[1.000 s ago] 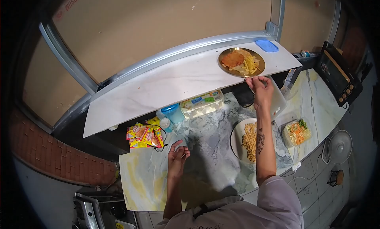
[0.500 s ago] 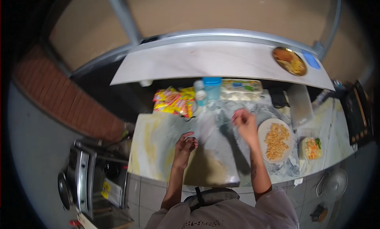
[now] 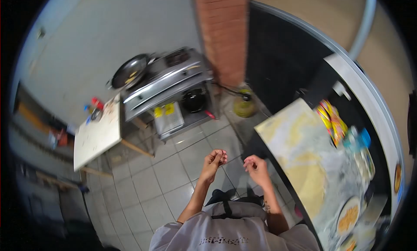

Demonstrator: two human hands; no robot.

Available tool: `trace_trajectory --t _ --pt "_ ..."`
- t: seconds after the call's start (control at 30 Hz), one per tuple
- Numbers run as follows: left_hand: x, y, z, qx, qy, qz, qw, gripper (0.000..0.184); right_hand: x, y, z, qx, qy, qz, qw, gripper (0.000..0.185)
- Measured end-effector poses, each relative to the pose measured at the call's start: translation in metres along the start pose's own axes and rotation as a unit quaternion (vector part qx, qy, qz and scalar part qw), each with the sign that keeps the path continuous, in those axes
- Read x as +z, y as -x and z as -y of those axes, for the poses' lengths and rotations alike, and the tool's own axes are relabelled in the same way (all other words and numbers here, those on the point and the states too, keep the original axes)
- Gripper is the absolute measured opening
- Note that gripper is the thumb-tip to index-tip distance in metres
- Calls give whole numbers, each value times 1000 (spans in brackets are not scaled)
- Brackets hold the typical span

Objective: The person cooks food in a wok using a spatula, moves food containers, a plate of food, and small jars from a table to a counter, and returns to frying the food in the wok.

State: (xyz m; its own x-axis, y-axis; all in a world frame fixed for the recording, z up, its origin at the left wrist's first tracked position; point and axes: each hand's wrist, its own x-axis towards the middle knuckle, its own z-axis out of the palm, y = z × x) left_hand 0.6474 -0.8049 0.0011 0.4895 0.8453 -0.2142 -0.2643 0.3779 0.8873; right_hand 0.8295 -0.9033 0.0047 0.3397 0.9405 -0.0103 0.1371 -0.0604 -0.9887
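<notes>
My left hand (image 3: 212, 165) is raised over the tiled floor, its fingers curled in against the thumb. Nothing shows in it. To its right, my right hand (image 3: 257, 169) hangs in the air with fingers loosely bent and slightly apart, and no object is visible there. Neither hand touches anything. Nearest to the right hand is the edge of the marble-patterned table (image 3: 282, 133). On that table stand a plate of chopped orange-brown food (image 3: 349, 216), yellow and red packets (image 3: 332, 123) and a blue-lidded container (image 3: 364, 139).
Ahead stands a metal gas stove (image 3: 163, 88) with a wok (image 3: 130, 72) holding some food. A black pot (image 3: 193, 100) sits on its lower shelf. Left of it is a white-topped table (image 3: 100, 133). A gas cylinder (image 3: 244, 107) stands by the brick pillar (image 3: 223, 42).
My view has swung left from the marble-patterned table toward the stove. Both hands have left the space above the table and are closer together over the floor. The left fingers have closed.
</notes>
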Motion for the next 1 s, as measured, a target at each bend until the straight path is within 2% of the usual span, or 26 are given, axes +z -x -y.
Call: trace_trajectory --t 0.17,0.37,0.53,0.6,0.7,0.83,1.0 --pt "-134 47 -45 49 26 -144 988 17 164 -31 28 -25 26 226 973 9" --pt "-250 101 -71 90 97 -307 943 15 313 -74 34 -2 -10 386 922 11" --pt "-349 119 -89 103 115 -402 903 18 440 -124 39 12 -5 443 896 10" --pt "-400 119 -99 74 106 -434 892 20 503 -148 28 27 -25 458 888 9" --pt "-479 114 -114 87 128 -464 872 21 597 -180 16 23 -55 432 900 10" --pt "-573 111 -168 81 107 -482 866 25 723 -218 34 34 -69 423 903 11" --pt "-656 112 -239 105 95 -508 850 26 845 -251 85 2 -57 505 861 13"
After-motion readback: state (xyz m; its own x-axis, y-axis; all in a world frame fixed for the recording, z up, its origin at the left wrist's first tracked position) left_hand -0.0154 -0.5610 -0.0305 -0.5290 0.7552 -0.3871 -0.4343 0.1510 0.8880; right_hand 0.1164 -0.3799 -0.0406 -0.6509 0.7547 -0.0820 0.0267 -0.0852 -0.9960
